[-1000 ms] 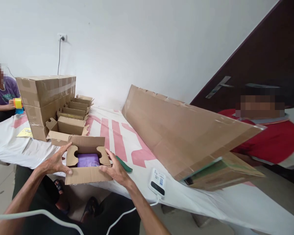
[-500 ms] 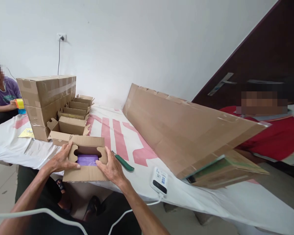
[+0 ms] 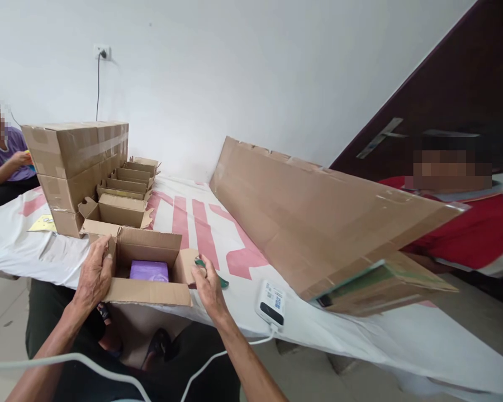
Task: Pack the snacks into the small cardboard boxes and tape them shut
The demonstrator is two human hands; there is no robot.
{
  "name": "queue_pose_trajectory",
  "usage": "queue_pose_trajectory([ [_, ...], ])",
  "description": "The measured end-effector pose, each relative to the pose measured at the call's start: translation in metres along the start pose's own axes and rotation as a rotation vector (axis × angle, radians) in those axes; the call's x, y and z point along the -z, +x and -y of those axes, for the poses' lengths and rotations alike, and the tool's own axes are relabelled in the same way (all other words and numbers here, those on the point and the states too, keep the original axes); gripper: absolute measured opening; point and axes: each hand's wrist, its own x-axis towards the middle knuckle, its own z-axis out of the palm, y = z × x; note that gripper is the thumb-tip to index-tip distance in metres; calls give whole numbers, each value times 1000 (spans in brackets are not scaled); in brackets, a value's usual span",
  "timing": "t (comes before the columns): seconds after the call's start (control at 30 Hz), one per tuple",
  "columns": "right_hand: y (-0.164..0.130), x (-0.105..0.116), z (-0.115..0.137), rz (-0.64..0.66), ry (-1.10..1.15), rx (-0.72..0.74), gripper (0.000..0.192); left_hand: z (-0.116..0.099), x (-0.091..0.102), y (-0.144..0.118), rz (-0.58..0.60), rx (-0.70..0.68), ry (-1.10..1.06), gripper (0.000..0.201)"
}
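Observation:
In front of me at the table edge is an open cardboard box (image 3: pixel 151 293), its flaps spread outward. A purple packet (image 3: pixel 149 271) lies inside it. My left hand (image 3: pixel 94 273) is closed on the left side flap, fingers wrapped over its edge. At the other end, my right hand (image 3: pixel 207 286) pinches the outer edge of the right flap, its fingertips partly hidden. Just behind that hand lies a green-handled tool (image 3: pixel 223 283), mostly covered by it, so its kind is unclear.
Taped cartons (image 3: pixel 77 145) are stacked at the left, beside a row of open boxes (image 3: pixel 123 212). A large cardboard sheet (image 3: pixel 310 206) leans across the right side. A white device (image 3: pixel 270 301) with a cable lies near the table edge. Two other people sit left and right.
Both hands have moved apart, from the box's inward-folded side flaps to its outer ends. The side flaps now stand open, showing more of the purple packet. The view has shifted slightly.

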Motion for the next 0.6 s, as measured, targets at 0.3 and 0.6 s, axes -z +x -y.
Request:
queue_pose_trajectory([
  [0.3, -19, -5, -6, -24, -24, -7, 65, -6, 7, -17, 28, 19, 95, 68],
  [0.6, -43, -4, -1, -52, 17, 16, 66, -7, 15, -44, -75, 48, 126, 67],
])
